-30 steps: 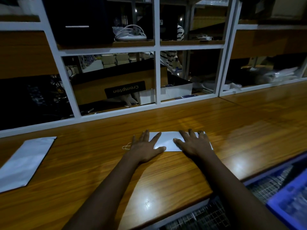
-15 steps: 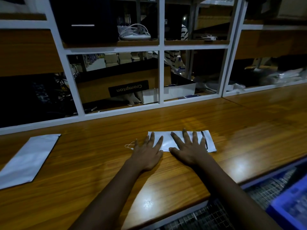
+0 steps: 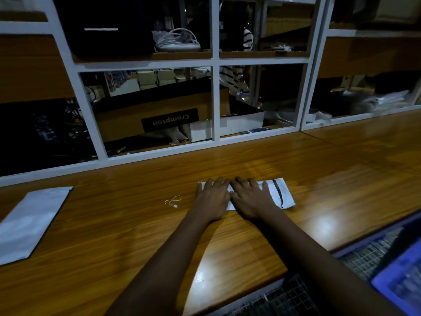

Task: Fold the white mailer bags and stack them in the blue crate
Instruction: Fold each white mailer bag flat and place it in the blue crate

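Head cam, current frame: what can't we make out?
Head view:
- blue crate: cut off by right and bottom edges, blurred; contents unreadable.
- folded mailer bag: middle hidden under left hand and right hand.
- second mailer bag: cut off by left edge.
- small white loop: too small to identify.

The person's left hand point(image 3: 213, 199) slid right, off the wooden surface point(image 3: 114, 224) and onto the folded white mailer bag point(image 3: 284, 197), meeting the right hand point(image 3: 250, 199), which drew in from the bag's right end. The hands came to lie flat side by side, uncovering the bag's dark strip point(image 3: 278, 192) and a small white string loop point(image 3: 173, 201).
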### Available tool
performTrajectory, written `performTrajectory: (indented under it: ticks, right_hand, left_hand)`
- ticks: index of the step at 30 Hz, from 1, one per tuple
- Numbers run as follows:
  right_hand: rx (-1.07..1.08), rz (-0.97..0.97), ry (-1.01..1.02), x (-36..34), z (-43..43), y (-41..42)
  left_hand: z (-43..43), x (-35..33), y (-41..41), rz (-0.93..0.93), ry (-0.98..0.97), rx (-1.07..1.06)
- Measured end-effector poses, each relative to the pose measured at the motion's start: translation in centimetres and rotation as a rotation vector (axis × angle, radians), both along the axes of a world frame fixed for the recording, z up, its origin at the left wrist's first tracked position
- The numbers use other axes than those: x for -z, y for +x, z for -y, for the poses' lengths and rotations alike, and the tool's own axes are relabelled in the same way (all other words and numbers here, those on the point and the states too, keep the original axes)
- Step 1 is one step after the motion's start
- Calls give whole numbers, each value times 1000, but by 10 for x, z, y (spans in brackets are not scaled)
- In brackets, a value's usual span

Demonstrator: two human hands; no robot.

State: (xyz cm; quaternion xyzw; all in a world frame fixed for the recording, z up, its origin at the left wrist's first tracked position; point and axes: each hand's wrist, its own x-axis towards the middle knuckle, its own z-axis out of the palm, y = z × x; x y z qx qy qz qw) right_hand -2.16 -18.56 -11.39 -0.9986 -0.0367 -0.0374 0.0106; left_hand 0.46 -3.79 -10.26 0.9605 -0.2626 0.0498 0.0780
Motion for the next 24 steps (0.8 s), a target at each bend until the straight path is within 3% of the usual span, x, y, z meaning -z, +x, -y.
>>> performTrajectory:
  ticks: [7, 16, 18, 21, 24]
  right_hand:
    - [110, -61, 139, -2, 12, 6]
    - [258, 20, 89, -4, 39, -16]
    - [172, 97, 83, -9, 36, -19]
    - [-22, 66, 127, -11, 34, -16]
    - [-18, -38, 73, -8, 37, -8]
  left_hand:
    - [-4, -1, 6, -82, 75, -14]
    - [-19, -2, 3, -174, 42, -65]
    - [-20, -3, 0, -72, 63, -68]
    - [-16, -5, -4, 114, 97, 28]
    - [-15, -7, -2, -16, 78, 80]
